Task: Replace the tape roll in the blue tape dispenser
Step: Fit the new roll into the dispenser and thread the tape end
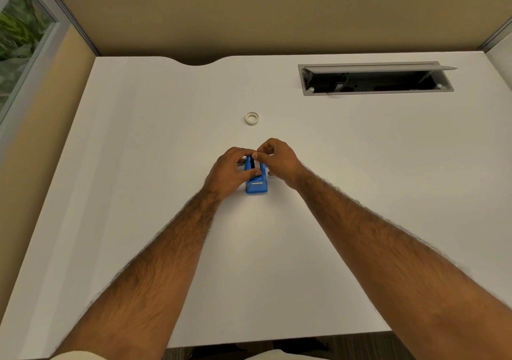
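The blue tape dispenser (256, 186) stands on the white desk (166, 138) at its middle, cutter end toward me. My left hand (230, 172) grips the dispenser's left side, thumb across its top. My right hand (278, 157) pinches a white tape roll (259, 165) that sits in the dispenser's dark slot, tilted. Farther back, a second small white tape roll (252, 118) lies flat on the desk, apart from both hands.
An open grey cable tray (376, 78) with a raised lid is set into the desk at the back right. Tan partition walls (277, 13) enclose the desk on the back and left. A small pale object (271, 176) lies just right of the dispenser, mostly hidden.
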Action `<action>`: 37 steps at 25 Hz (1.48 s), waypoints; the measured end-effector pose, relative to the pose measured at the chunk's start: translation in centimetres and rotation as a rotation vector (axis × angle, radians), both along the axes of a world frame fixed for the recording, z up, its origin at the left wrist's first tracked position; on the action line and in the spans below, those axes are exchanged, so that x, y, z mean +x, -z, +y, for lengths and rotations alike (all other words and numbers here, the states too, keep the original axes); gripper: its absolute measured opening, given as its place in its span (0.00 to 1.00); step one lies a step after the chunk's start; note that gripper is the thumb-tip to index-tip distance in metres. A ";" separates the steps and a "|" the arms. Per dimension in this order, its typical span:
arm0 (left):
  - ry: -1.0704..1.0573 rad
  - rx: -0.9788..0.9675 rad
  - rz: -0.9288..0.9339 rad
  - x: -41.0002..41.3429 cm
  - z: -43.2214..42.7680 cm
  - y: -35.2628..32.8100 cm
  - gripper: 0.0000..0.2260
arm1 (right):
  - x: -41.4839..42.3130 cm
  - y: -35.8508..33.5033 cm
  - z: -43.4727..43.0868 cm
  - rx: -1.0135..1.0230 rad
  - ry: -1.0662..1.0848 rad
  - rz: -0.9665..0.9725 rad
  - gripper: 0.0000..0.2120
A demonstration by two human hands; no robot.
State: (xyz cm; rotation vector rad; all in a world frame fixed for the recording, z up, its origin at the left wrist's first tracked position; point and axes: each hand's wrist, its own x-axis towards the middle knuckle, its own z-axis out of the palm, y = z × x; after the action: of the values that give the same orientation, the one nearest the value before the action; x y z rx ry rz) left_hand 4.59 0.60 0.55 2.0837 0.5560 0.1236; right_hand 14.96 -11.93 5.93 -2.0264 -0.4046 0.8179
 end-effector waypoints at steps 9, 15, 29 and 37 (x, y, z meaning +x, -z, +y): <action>0.021 0.018 0.003 0.0 0.1 0.2 0.22 | -0.9 0.4 -1.4 0.051 -0.015 0.096 0.19; 0.014 0.004 0.038 0.1 0.2 0.0 0.21 | 0.3 -0.1 -0.5 -0.011 -0.048 0.036 0.15; 0.034 0.071 0.021 -0.1 -0.1 -0.2 0.21 | 0.2 -0.2 -1.0 -0.001 -0.046 0.098 0.14; 0.043 0.066 0.021 0.1 0.1 -0.1 0.22 | 0.0 0.0 -1.6 0.012 -0.084 0.152 0.18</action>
State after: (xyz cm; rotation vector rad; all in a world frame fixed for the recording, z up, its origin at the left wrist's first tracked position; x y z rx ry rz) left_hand 4.65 0.72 0.68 2.1621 0.5256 0.0966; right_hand 15.01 -13.51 5.88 -1.9308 -0.4093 1.0119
